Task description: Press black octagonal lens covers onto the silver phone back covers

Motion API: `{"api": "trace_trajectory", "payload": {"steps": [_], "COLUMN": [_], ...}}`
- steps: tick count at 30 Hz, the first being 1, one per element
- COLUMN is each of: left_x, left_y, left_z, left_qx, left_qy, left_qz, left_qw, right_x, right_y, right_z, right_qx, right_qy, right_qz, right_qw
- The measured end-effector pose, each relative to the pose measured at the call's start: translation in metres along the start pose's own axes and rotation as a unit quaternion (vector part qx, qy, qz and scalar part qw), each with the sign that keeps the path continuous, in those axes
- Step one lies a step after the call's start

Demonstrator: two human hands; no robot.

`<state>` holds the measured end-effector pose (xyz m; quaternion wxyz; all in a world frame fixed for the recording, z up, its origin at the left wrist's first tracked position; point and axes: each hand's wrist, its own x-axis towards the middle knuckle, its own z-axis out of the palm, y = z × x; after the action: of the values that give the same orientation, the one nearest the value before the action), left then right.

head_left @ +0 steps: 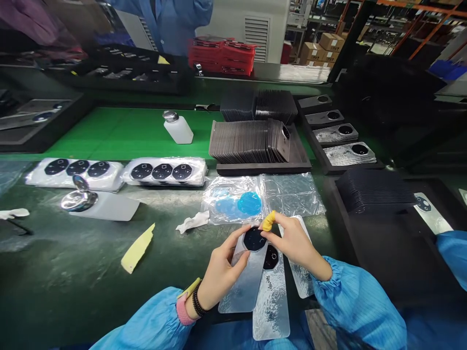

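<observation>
My left hand (219, 270) grips the left edge of a silver phone back cover (245, 282) with a black octagonal camera lens (254, 238) at its top. My right hand (295, 245), a yellow finger cot (269, 220) on its forefinger, pinches at the upper right rim of that lens. Under the held cover lies a second silver cover (272, 301) with a black camera hole, and a third cover (303, 282) shows beneath my right hand. Just beyond my hands lie clear plastic bags (292, 194) with blue round films (249, 202).
Two packs of black lens rings (164, 171) lie at the left, with a liquid dispenser (82, 200), a yellow strip (137, 249) and a white wipe (192, 222). Upright stacked covers (251, 141) fill a black tray behind; more covers (348, 153) and dark trays (375, 192) stand right. A person in blue stands across the belt.
</observation>
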<state>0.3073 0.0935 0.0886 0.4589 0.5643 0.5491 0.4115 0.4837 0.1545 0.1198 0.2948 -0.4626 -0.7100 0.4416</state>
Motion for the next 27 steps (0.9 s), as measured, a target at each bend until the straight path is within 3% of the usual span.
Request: {"api": "trace_trajectory", "payload": {"steps": [5, 12, 17, 27], "left_x": [0.001, 0.000, 0.003, 0.004], "left_y": [0.003, 0.003, 0.005, 0.012], "left_z": [0.002, 0.004, 0.004, 0.003], "left_qx": [-0.023, -0.061, -0.117, -0.127], "left_qy": [0.007, -0.001, -0.010, -0.021], "left_qz": [-0.007, -0.007, -0.046, -0.070], "left_qw": [1.000, 0.998, 0.992, 0.989], "right_x": [0.000, 0.004, 0.005, 0.007], "right_y": [-0.001, 0.005, 0.004, 0.008], "right_z": [-0.003, -0.003, -0.005, -0.014], "right_qx": [0.035, 0.164, 0.188, 0.253], "right_qy": [-0.008, -0.032, -0.045, 0.024], "right_qz": [0.018, 0.045, 0.063, 0.074], "right_qw": [0.999, 0.985, 0.979, 0.964]}}
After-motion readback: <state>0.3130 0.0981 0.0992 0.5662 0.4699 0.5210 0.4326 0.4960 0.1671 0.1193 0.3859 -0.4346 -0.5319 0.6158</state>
